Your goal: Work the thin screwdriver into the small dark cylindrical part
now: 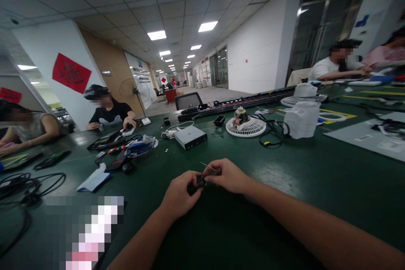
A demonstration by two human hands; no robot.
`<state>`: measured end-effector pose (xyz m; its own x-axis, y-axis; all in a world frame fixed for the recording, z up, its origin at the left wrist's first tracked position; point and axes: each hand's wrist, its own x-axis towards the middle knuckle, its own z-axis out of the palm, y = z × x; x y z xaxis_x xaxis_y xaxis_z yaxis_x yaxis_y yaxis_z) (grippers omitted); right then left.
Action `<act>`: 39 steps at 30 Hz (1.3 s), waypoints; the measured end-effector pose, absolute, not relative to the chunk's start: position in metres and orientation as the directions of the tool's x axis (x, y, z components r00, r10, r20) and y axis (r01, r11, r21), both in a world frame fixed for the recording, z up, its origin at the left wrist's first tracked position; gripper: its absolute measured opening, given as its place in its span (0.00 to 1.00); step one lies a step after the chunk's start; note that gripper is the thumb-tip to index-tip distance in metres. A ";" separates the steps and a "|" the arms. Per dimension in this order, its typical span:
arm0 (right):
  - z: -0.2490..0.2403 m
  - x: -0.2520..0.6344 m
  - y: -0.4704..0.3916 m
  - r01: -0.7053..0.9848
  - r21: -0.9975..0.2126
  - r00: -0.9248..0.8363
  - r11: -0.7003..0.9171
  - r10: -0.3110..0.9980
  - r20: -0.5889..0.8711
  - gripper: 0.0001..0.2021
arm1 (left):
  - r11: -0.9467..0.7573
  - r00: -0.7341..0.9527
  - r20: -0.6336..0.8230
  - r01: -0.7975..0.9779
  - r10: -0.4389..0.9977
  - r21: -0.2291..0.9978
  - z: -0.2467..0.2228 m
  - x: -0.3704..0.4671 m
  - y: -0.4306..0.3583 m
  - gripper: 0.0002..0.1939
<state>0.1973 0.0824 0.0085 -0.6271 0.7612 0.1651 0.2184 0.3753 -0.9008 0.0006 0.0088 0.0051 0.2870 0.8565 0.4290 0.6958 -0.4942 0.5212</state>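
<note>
My left hand is closed around a small dark cylindrical part, low over the green table. Against that part's end rest the fingertips of my right hand. A thin metal rod sticks out from between my right fingers, pointing up and to the left; its other end is hidden in the hand. Beyond my hands lies a silver disc drive with a black front. Farther right, a white round fan grille carries a motor with copper windings.
A white plastic housing stands at the right beside black cables. On the left are a blue-and-white cloth bundle, a folded pale cloth and coiled cables. Several co-workers sit around the table, including a person in black.
</note>
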 end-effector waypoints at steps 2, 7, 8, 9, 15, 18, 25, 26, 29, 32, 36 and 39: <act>0.009 0.196 0.082 0.165 -0.924 -0.635 0.344 0.754 0.168 0.12 | -0.505 0.286 0.442 0.682 0.850 0.530 0.005 0.000 0.009 0.10; 0.011 0.197 0.080 0.211 -0.814 -0.620 0.541 0.718 0.316 0.07 | -0.511 0.269 0.463 0.664 0.845 0.547 0.005 0.000 0.008 0.09; 0.011 0.198 0.080 0.216 -0.788 -0.623 0.576 0.703 0.343 0.07 | -0.515 0.272 0.465 0.660 0.843 0.547 0.006 0.000 0.008 0.09; 0.012 0.198 0.079 0.227 -0.772 -0.628 0.594 0.695 0.350 0.07 | -0.518 0.275 0.465 0.658 0.841 0.547 0.006 0.000 0.007 0.09; 0.014 0.199 0.077 0.367 -0.715 -0.588 0.595 0.744 0.317 0.05 | -0.530 0.294 0.464 0.652 0.836 0.542 0.007 0.002 0.006 0.09; 0.015 0.200 0.078 0.412 -0.696 -0.556 0.588 0.767 0.319 0.04 | -0.552 0.297 0.491 0.638 0.819 0.536 0.005 0.002 0.006 0.10; 0.011 0.199 0.079 0.432 -0.715 -0.585 0.550 0.774 0.242 0.05 | -0.545 0.296 0.483 0.646 0.824 0.535 0.005 0.002 0.006 0.11; 0.011 0.198 0.079 0.422 -0.713 -0.597 0.560 0.764 0.246 0.05 | -0.550 0.299 0.486 0.642 0.821 0.534 0.006 0.002 0.006 0.11; 0.013 0.198 0.077 0.407 -0.698 -0.600 0.589 0.749 0.282 0.04 | -0.572 0.307 0.506 0.625 0.806 0.532 0.005 0.002 0.006 0.11; 0.015 0.199 0.077 0.440 -0.664 -0.573 0.605 0.758 0.311 0.05 | -0.576 0.302 0.515 0.616 0.802 0.537 0.005 0.002 0.006 0.12; 0.013 0.199 0.079 0.480 -0.653 -0.585 0.585 0.769 0.259 0.08 | -0.556 0.289 0.497 0.616 0.818 0.557 0.004 0.003 0.006 0.11; 0.007 0.197 0.080 0.422 -0.757 -0.641 0.498 0.755 0.139 0.09 | -0.561 0.302 0.490 0.606 0.818 0.563 0.004 0.002 0.006 0.11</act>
